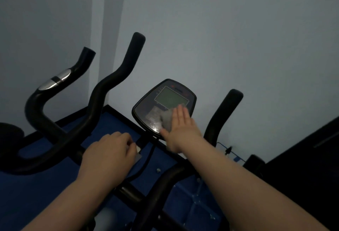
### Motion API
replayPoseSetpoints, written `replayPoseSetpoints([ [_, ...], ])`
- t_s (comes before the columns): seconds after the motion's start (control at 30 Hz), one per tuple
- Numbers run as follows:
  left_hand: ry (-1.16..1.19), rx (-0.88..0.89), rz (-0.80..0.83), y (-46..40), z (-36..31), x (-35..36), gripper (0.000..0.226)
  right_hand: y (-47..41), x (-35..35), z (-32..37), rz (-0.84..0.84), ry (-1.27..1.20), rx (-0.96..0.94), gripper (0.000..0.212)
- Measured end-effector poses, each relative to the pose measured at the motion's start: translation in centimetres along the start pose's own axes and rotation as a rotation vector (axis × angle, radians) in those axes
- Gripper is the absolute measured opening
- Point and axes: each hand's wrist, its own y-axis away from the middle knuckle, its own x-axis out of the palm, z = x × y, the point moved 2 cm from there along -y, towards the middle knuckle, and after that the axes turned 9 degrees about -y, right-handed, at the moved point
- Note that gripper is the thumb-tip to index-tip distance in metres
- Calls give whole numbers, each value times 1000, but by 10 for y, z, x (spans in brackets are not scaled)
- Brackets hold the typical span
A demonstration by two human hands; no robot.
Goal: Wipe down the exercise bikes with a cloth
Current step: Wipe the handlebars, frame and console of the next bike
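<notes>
Here we see the right hand [180,126] laid flat, fingers straight and together, pressing a pale cloth [166,120] against the lower right part of the bike's console [161,102]. The hand is blurred, so we cannot make out the fingertips sharply, and most of the cloth is hidden beneath the palm; only a crumpled grey edge shows to the left of the fingers. The console is tilted toward us, its greenish screen [171,97] dim and unreadable, and the small red marks along its top edge are too faint to read. A glossy patch shows on the console face just left of the cloth.

The left hand [110,150] sits lower and to the left, fingers curled downward over the middle of the handlebar [102,91] area. Something small and pale [138,152] peeks out at its fingertips, but we cannot tell what it is or whether the hand truly grips it or the bar beneath, since the knuckles cover the contact.

Outward from there, the black handlebar rises in curved horns, one left of the console and one upright grip [225,113] to its right. A second bike's handlebar [47,102] with a shiny metal band stands further left, its lower end cut off by the frame's edge. Behind them lies a blue mat [113,124] with a dark border against a grey wall [238,29]. A dark shape [311,157] at the far right is too dim to identify.
</notes>
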Motion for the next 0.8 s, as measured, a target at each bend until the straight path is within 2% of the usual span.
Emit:
replayPoseSetpoints([
  [0.13,16,-19,-13,0,0,0,21,-34,-30,-9,-142,-167,78,78],
  [0.3,-2,-45,-49,0,1,3,21,-75,-50,34,-278,-208,18,76],
  [0.4,-45,-49,-62,-1,0,2,22,-59,-37,65,-250,-142,-127,74],
  [0.5,-38,-39,-43,-1,1,1,24,-20,-5,70,-131,-21,-279,78],
  [0.57,-17,-29,-17,-1,0,1,24,-5,5,51,-46,94,-233,81],
  [0.67,2,-22,0,0,0,0,23,5,0,10,18,163,-39,83],
  [0.8,9,-51,-14,1,0,1,23,-15,-18,-12,-75,13,46,80],
])
